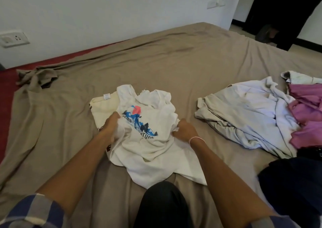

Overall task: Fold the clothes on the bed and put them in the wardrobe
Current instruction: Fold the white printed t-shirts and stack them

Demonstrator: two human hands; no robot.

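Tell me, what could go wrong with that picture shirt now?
1. The left hand and right hand grip the white shirt in bunches, so it may fold wrinkly.
2. It lies partly on a cream shirt; pulling could drag that one out of shape.

The bed (217, 42) under my left hand (111, 124) and right hand (184, 130) wears a tan sheet (165, 65); red mattress (7, 84) shows far left of them. Beyond them, a white wall (104, 9) with a socket plate (14, 39) leftward, a switch plate (215, 3) and pale floor (244, 29) rightward
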